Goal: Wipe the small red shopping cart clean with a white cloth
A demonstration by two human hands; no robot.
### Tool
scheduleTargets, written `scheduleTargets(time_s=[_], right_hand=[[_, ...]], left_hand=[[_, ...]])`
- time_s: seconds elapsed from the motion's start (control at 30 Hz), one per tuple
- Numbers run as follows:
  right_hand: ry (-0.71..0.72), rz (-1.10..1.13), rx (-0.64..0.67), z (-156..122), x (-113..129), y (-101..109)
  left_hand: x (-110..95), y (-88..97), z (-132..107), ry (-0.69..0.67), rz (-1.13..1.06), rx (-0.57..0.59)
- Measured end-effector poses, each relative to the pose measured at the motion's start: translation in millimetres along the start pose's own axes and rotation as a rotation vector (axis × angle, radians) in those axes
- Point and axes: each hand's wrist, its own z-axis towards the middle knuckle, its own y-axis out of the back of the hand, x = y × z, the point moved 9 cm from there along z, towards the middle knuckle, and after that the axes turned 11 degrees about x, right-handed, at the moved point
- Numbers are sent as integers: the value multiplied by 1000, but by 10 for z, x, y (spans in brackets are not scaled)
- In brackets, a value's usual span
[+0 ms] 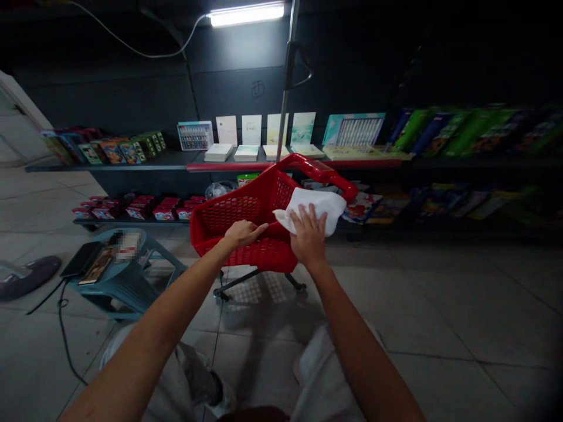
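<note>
A small red plastic shopping cart (237, 208) stands in front of me, its handle up at the right. My left hand (245, 232) holds the near rim of the cart, one finger stretched along the edge. Under my right hand (310, 234) is a white cloth (323, 205), pressed against the cart's side just below the red handle (319, 170). The right fingers lie spread over the cloth, and part of it hangs past them to the right. My left hand's lower fingers are hidden behind the rim.
Behind the cart runs a dark shelf (149, 167) with books, boxes and upright cards. A metal pole (285, 88) rises beside the cart. To the left, a blue-grey stool (127, 287) bears a dark device with a cable. A round grey base (33, 278) sits farther left.
</note>
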Motion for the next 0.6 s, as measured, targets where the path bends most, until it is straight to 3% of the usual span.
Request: scheduleTargets(time_s=[0.2,0.33,0.43,0.6], right_hand=[[-25,36,6,52,226,-17],[41,109,60,44,436,-159],[97,142,126,25,566,-274],[149,140,204,-25,545,-297]], left_hand=[[-86,78,-58,-17,114,-25],[-183,89,72,-34,262,50],[-260,35,203,-66,238,93],[-232,-26,281,-9,210,71]])
